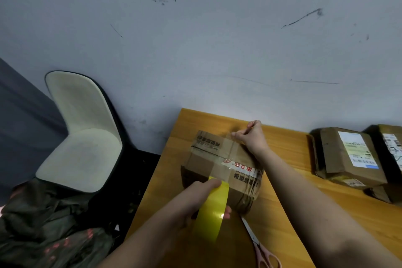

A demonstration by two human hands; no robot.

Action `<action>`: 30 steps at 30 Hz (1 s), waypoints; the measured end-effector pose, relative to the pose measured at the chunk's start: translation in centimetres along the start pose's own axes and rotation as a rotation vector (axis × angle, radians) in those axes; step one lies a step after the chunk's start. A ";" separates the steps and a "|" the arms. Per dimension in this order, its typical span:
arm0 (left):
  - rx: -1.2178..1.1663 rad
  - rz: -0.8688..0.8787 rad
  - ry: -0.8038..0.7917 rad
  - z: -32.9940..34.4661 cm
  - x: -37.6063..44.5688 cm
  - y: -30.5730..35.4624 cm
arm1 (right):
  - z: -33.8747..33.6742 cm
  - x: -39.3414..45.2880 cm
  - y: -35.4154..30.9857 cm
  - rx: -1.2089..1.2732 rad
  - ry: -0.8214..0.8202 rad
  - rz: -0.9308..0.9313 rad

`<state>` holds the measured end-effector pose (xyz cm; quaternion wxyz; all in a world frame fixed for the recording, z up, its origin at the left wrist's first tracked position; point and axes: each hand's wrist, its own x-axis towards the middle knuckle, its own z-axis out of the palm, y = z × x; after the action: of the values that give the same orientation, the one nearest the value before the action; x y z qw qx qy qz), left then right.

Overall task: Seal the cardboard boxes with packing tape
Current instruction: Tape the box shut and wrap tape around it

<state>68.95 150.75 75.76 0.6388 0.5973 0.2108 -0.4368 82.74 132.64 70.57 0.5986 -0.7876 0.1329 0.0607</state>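
- The cardboard box [219,165] sits on the left part of a wooden table [289,200]; it is brown, creased and dented, with dark printed characters and a white label with red print across its top.
- A strip of clear, glossy tape [226,159] runs over the box top from the far edge to the near edge, crossing the flap seam.
- The right hand [252,137] is at the box's far edge, its fingertips pinching the end of the strip against the cardboard.
- The left hand [202,200] is at the box's near side, fingers and thumb curled around a tape roll [212,209] that looks yellow and shiny.
- Scissors [258,243] with pink handles lie on the table just near of the box, right of the roll.
- More brown boxes [348,156] with paper labels are stacked at the right, well apart from the hands.
- A cream padded chair [82,132] stands left of the table.
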 end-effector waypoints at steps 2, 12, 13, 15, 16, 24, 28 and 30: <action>0.003 -0.001 -0.002 0.0 0.1 -0.1 | 0.2 0.2 0.2 -0.030 0.000 0.018; 0.019 -0.003 0.020 -0.1 0.9 -1.0 | 0.4 1.0 -1.1 -0.342 -0.129 0.245; 0.022 -0.006 0.025 -0.1 1.0 -1.2 | 0.5 1.1 -1.3 -0.362 -0.152 0.274; 0.024 -0.017 0.034 0.0 0.8 -1.5 | 0.7 1.3 -1.2 -0.463 -0.180 0.311; 0.020 -0.017 0.036 0.0 0.7 -1.7 | 0.9 1.5 -1.0 -0.517 -0.189 0.323; -0.024 0.026 0.036 0.3 0.9 -1.8 | 1.9 -1.2 0.4 -0.708 0.024 -0.170; -0.042 0.019 0.046 0.3 1.2 -2.2 | 2.8 -4.1 1.0 -1.153 -0.081 -0.358; -0.043 0.029 0.063 0.5 1.2 -2.3 | 3.0 -3.9 1.0 -1.237 -0.120 -0.288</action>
<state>67.59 150.09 73.57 0.6508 0.5999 0.2316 -0.4037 78.90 135.76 69.81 0.0419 -0.9928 -0.0677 0.0892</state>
